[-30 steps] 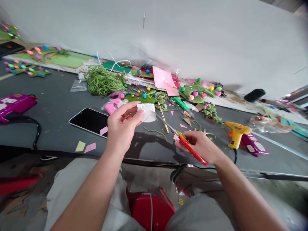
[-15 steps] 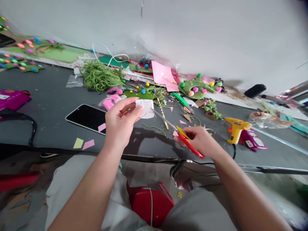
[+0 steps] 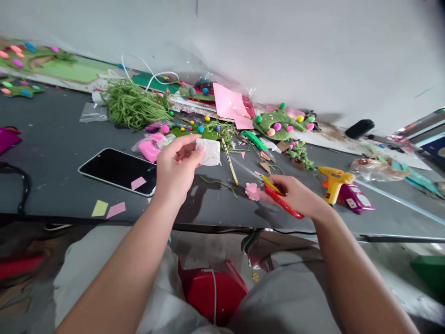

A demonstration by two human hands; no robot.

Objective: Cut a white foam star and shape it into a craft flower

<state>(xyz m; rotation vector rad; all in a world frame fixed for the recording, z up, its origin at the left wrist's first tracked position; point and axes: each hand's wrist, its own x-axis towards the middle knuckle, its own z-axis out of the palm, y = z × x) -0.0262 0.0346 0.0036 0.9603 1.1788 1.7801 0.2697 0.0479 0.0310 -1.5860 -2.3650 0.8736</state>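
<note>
White paper in the left hand, scissors in the right hand

Head view. Paper juts out rightward past the left thumb, faint lines on it. Scissors aim at it from the right; blades blurred, seemingly apart from the paper, gap between them impossible to tell. Pencil lies between the hands.

Risks, as I judge them: only the left side is held, so a blade's push could bend the sheet and spoil a cut. Straying left, a tip could nick the thumb. Pink flower sits just left of the right fingertips, held or loose unclear; a sweep there could crease it.

Pose: left hand raised, nearly closed, thumb pinching paper against fingers. Right hand lower, fingers curled round the handles.
</note>
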